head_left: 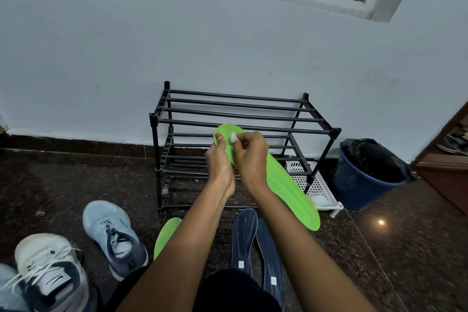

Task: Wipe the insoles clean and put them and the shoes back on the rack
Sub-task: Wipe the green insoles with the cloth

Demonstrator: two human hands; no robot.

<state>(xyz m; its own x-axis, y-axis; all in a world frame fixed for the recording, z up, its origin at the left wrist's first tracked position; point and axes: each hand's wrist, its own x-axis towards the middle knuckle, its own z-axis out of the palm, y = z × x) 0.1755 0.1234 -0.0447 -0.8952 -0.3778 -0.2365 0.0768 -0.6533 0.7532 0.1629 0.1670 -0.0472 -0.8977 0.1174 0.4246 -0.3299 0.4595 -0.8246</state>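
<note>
Left hand (219,159) curled round the toe end of a green insole (286,185), thumb laid across its upper face. Right hand (249,157) pinching a small white wipe (234,137) in the fingertips and pressing it onto that same toe end. Insole held in the air in front of the black rack (243,114), toe level with the rack's top bars, heel slanting down toward the rack's right front leg.

On the floor in front of the rack, under the forearms: a second green insole (164,235), partly hidden by the left arm; toward the rack's right half, a first dark blue insole (243,233) and a second dark blue insole (271,256), side by side, each with a small white label.

Out from the rack's left front corner, a light blue sneaker (111,230), toe toward the rack. Farther from the rack on that side, a white and grey sneaker (50,268) with loose white laces, then a sliver of another shoe (7,286), cut off at the edge.

Against the rack's right legs, a white perforated tray (321,185) on the floor. Just past it, a blue bin (354,185) with a black liner. Behind the rack, a pale wall (101,58).
</note>
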